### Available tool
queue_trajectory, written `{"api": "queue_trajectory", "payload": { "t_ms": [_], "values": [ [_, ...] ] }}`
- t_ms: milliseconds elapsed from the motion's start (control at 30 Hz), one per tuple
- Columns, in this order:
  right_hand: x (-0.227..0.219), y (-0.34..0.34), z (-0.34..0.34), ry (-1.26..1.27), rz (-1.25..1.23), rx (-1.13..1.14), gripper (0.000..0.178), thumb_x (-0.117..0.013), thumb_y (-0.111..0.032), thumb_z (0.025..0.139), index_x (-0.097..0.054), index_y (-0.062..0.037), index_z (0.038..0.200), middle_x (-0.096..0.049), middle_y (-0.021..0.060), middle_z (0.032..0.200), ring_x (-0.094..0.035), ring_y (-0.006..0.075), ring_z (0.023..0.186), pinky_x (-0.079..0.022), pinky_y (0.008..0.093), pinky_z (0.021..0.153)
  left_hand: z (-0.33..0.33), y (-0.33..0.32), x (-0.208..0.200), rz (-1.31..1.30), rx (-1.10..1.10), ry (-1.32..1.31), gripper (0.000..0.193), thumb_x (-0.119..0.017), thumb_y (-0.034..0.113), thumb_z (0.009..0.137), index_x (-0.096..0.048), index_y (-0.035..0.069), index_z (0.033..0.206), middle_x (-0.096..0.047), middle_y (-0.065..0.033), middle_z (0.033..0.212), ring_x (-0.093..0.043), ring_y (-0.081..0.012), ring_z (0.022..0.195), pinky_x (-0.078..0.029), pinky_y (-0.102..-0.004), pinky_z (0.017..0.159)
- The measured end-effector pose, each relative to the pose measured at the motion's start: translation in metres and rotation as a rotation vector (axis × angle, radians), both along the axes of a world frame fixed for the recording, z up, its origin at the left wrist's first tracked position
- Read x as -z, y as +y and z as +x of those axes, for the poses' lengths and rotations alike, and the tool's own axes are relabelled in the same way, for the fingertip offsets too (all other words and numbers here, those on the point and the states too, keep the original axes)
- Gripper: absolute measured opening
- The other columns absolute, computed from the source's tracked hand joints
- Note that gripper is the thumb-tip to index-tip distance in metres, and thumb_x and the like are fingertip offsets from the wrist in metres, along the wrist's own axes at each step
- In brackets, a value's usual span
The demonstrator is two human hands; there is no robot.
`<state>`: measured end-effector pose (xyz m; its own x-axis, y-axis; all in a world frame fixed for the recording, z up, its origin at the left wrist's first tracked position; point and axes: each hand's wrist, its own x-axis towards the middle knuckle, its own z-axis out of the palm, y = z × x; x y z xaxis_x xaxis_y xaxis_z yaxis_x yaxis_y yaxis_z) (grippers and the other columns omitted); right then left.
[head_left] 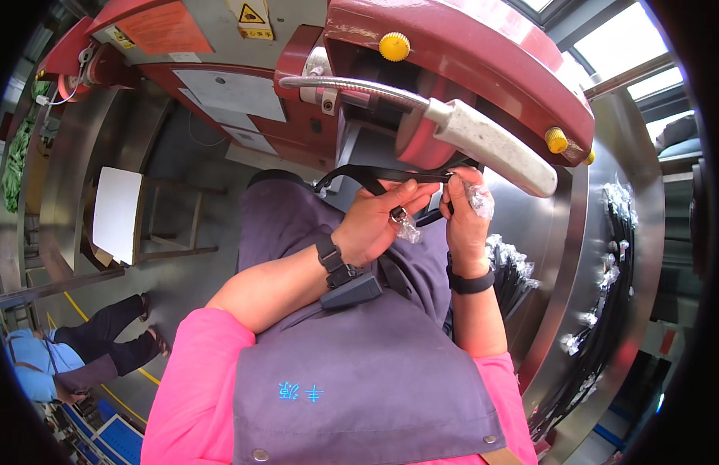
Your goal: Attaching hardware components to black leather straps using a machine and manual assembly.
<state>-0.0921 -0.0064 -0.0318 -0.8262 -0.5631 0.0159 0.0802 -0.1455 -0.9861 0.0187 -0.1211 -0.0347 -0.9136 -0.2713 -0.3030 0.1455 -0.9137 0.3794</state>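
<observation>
A narrow black belt (390,172) runs between my two hands, just below a red wheel on the machine. My left hand (371,225) is closed on it, thumb on top. A small metal buckle (398,214) with clear plastic wrap (408,232) hangs by the left fingers. My right hand (467,229) pinches the belt farther right, its thumb and fingers pressed together. Another crumpled clear plastic piece (480,201) sits against the right fingers. Part of the belt loops behind the hands, where I cannot follow it.
The red machine (460,54) arches over the hands, with a pale lamp-like arm (495,147) close above the right hand. Many black belts (607,310) with plastic-wrapped ends lie along the metal bench (646,225). A white-topped stool (117,215) and a person (88,349) are at left.
</observation>
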Motion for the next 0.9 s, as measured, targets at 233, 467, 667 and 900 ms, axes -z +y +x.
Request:
{"api": "queue_trajectory", "payload": {
  "t_ms": [233, 467, 667, 900],
  "values": [
    [0.007, -0.003, 0.0, 0.053, 0.039, 0.011, 0.01, -0.059, -0.009, 0.093, -0.058, -0.0022, 0.099, -0.049, 0.0001, 0.071, -0.043, 0.0054, 0.057, -0.032, 0.0187, 0.044, 0.002, -0.003, 0.004, -0.018, -0.005, -0.018, 0.024, -0.06, 0.012, 0.092, -0.058, -0.008, 0.105, -0.061, -0.0202, 0.115, -0.059, -0.0246, 0.113, -0.045, -0.0334, 0.101],
    [0.002, -0.009, 0.001, 0.024, 0.123, 0.055, 0.013, -0.061, -0.012, 0.092, -0.058, -0.0018, 0.1, -0.049, -0.0015, 0.066, -0.042, 0.0048, 0.054, -0.032, 0.0192, 0.044, 0.001, -0.004, 0.005, 0.004, -0.021, -0.043, 0.024, -0.059, 0.013, 0.093, -0.059, -0.007, 0.105, -0.062, -0.0201, 0.113, -0.059, -0.023, 0.113, -0.046, -0.0304, 0.1],
    [0.001, -0.011, 0.001, 0.061, 0.174, 0.072, 0.015, -0.061, -0.014, 0.093, -0.059, -0.0007, 0.1, -0.049, -0.0013, 0.065, -0.041, 0.0045, 0.053, -0.032, 0.0193, 0.044, 0.0, -0.006, 0.006, 0.017, -0.026, -0.047, 0.023, -0.058, 0.012, 0.093, -0.059, -0.007, 0.105, -0.063, -0.0199, 0.113, -0.06, -0.0217, 0.112, -0.048, -0.029, 0.097],
    [0.0, -0.012, 0.002, 0.022, 0.137, 0.099, 0.014, -0.06, -0.013, 0.093, -0.059, -0.0009, 0.1, -0.049, -0.001, 0.065, -0.042, 0.0054, 0.055, -0.033, 0.0199, 0.045, -0.001, -0.003, 0.003, 0.033, -0.033, -0.046, 0.023, -0.059, 0.013, 0.093, -0.059, -0.007, 0.104, -0.063, -0.0194, 0.113, -0.059, -0.0219, 0.112, -0.047, -0.0289, 0.097]
  ]
}}
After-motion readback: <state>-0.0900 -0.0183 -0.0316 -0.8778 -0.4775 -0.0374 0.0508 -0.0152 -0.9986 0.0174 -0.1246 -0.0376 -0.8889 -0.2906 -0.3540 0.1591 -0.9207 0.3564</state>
